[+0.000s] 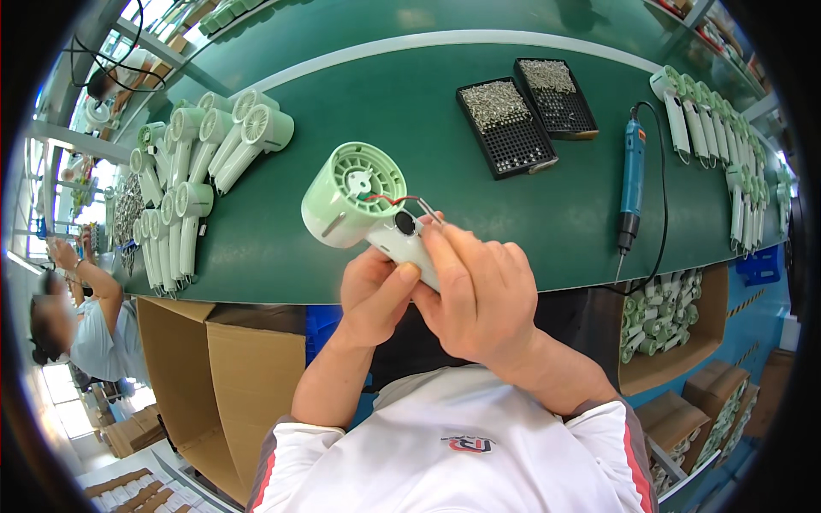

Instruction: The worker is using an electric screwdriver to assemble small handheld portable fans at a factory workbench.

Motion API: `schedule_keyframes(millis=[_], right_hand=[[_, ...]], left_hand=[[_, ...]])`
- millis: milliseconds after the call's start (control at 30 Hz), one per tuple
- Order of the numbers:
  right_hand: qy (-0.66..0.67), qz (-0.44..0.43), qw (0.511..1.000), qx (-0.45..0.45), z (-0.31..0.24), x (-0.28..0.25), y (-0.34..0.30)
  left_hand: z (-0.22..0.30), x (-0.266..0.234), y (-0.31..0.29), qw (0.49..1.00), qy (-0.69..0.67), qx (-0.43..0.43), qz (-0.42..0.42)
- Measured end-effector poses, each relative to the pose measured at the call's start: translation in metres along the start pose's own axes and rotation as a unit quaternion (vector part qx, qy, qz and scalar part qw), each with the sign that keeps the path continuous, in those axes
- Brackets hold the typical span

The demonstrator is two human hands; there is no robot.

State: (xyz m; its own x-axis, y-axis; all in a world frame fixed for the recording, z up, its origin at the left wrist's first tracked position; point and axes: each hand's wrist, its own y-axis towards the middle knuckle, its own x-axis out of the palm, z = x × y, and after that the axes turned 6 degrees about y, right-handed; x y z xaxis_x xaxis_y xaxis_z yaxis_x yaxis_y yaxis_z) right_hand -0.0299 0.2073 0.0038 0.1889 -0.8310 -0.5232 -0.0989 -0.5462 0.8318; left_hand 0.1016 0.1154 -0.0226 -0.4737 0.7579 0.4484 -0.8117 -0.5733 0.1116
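A handheld fan (335,208) with a pale green round head and whitish handle is tilted over the bench, its head up and to the left. My left hand (369,297) is closed around its handle from below. In my right hand (483,291) I pinch thin metal tweezers (429,211); some of those fingers also rest against the handle. At the tweezer tips a red wire (386,198) comes out of the fan head's slotted interior. Whether the tips grip the wire is too small to tell. A dark oval spot (405,223) shows on the handle's neck.
Several fans (265,130) lie grouped on the green bench (368,103) at left, others (697,107) at right. Two black trays (510,141) of small metal parts sit at the back. A blue electric screwdriver (633,171) with cable lies right. Cardboard boxes (256,363) stand below; a co-worker (107,333) is left.
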Motion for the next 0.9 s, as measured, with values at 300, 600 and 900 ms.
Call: schedule_keyframes(millis=[300,600,900], right_hand=[[0.185,-0.072,0.962,0.187,0.002,-0.003,-0.001],[0.560,-0.115,0.641,0.512,0.022,0.002,0.005],[0.585,-0.074,0.605,0.535,0.031,0.011,0.004]], left_hand=[[0.027,0.008,0.027,0.981,0.116,-0.057,0.147],[0.042,-0.012,0.051,0.979,0.097,-0.176,0.040],[0.038,-0.015,0.071,0.973,0.115,-0.201,0.003]])
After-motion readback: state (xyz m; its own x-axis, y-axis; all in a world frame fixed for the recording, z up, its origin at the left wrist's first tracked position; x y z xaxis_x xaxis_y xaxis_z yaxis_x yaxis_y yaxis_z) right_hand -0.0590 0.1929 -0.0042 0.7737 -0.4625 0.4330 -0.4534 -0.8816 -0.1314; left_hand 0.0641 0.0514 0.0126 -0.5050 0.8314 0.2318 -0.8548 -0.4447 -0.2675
